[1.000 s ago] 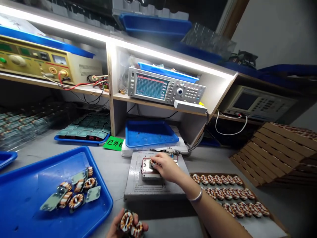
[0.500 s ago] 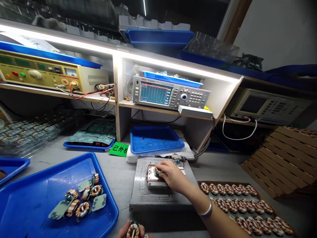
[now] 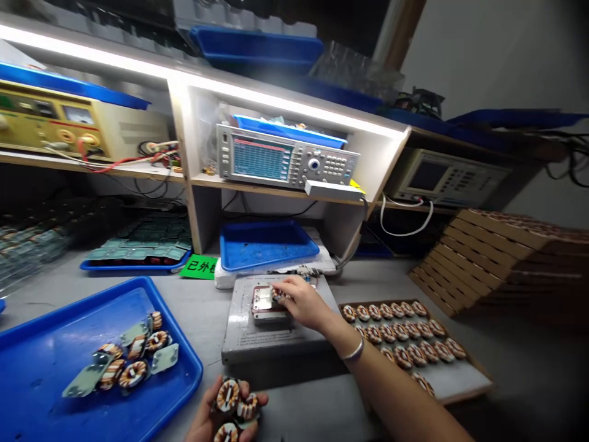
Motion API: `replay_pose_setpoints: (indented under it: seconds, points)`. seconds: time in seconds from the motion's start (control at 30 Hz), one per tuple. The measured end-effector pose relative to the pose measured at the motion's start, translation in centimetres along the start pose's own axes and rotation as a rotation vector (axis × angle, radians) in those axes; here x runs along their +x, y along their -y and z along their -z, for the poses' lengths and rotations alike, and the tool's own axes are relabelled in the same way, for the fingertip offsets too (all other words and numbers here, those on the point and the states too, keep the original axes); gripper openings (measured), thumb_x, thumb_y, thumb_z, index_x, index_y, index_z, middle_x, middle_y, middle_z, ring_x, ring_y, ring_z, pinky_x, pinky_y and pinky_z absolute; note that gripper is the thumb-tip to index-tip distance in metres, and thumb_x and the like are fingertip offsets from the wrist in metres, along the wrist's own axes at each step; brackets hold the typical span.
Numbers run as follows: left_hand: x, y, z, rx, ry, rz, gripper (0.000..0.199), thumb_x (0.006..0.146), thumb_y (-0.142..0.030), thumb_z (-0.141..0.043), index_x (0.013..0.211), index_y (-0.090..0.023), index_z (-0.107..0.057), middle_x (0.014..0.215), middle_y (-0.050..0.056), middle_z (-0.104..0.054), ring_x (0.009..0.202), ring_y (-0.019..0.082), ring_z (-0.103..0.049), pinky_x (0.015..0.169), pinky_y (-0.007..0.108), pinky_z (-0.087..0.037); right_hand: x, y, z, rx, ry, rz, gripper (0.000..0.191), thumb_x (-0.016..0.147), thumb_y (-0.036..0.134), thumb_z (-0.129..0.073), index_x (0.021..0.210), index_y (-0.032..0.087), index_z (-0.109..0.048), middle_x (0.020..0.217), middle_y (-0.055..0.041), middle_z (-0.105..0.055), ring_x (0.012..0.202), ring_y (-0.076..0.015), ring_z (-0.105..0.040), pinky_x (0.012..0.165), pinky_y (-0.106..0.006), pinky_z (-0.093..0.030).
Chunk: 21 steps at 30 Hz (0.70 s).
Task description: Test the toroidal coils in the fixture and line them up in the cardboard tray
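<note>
My right hand has its fingers closed on a toroidal coil, held at the metal-topped test fixture on a grey box. Whether the coil touches the fixture I cannot tell. Low in the view, my left hand is wrapped round several copper-and-white toroidal coils, at least one with a small green board. To the left, a blue tray carries several more coils on green boards.
At right lies a cardboard tray with rows of coils, beside a tilted stack of cardboard layers. Behind the fixture stand an empty-looking blue tray and a shelf with a lit meter. A green sign lies left of it.
The whole view has shifted, so the bench appears further left and more of the cardboard tray shows. My left hand has come further into view with its coils. My right hand stays at the fixture.
</note>
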<state>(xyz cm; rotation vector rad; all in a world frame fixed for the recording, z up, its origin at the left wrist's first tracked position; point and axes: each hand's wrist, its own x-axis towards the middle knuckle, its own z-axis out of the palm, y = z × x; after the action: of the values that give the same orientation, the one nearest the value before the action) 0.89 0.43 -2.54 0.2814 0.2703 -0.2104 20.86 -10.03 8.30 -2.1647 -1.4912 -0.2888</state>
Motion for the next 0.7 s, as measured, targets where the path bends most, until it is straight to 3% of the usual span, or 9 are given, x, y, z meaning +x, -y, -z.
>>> replay_pose_setpoints:
  seconds: [0.17, 0.33, 0.5, 0.6, 0.7]
  points:
    - [-0.2, -0.1, -0.4, 0.004, -0.102, 0.024, 0.033, 0.080, -0.046, -0.045, 0.080, -0.016, -0.059, 0.097, 0.018, -0.063, 0.048, 0.011, -0.044, 0.032, 0.016, -0.021, -2.9, 1.3, 4.6, 0.065, -0.174, -0.008, 0.037, 0.081, 0.017, -0.053, 0.118, 0.019, -0.052, 0.107, -0.0066, -0.058, 0.102, -0.0162, -0.051, 0.094, -0.031, -0.042]
    - [-0.1, -0.3, 0.1, 0.043, -0.219, 0.058, 0.029, 0.076, -0.046, -0.050, 0.084, -0.020, -0.059, 0.105, 0.015, -0.060, 0.049, 0.010, -0.042, 0.032, 0.017, -0.025, -6.3, 2.2, 8.5, 0.021, -0.229, -0.070, 0.049, 0.084, 0.021, -0.050, 0.131, 0.018, -0.038, 0.114, -0.0058, -0.056, 0.104, -0.0156, -0.050, 0.097, -0.032, -0.041]
    - [-0.3, -0.2, -0.5, 0.133, -0.302, 0.003, 0.025, 0.074, -0.040, -0.052, 0.086, -0.020, -0.060, 0.115, 0.017, -0.056, 0.050, 0.010, -0.043, 0.033, 0.018, -0.029, -10.7, 1.1, 12.2, -0.087, -0.318, -0.156, 0.040, 0.081, 0.020, -0.054, 0.120, 0.015, -0.050, 0.108, -0.0081, -0.058, 0.103, -0.0175, -0.052, 0.093, -0.035, -0.043]
    - [-0.2, -0.4, -0.4, 0.173, -0.310, 0.007, 0.024, 0.075, -0.039, -0.050, 0.086, -0.020, -0.061, 0.114, 0.018, -0.056, 0.049, 0.011, -0.045, 0.032, 0.019, -0.030, -14.8, -0.1, 15.1, -0.170, -0.271, -0.252, 0.033, 0.080, 0.016, -0.054, 0.112, 0.017, -0.056, 0.104, -0.0071, -0.059, 0.098, -0.0169, -0.054, 0.089, -0.033, -0.044]
    - [0.2, -0.8, 1.0, 0.201, -0.373, 0.035, 0.028, 0.072, -0.040, -0.055, 0.092, -0.023, -0.061, 0.112, 0.015, -0.058, 0.057, 0.017, -0.054, 0.032, 0.021, -0.034, -19.5, -1.4, 17.6, -0.234, -0.148, -0.411, 0.032, 0.078, 0.016, -0.055, 0.110, 0.019, -0.058, 0.105, -0.0065, -0.059, 0.098, -0.0177, -0.055, 0.089, -0.034, -0.043]
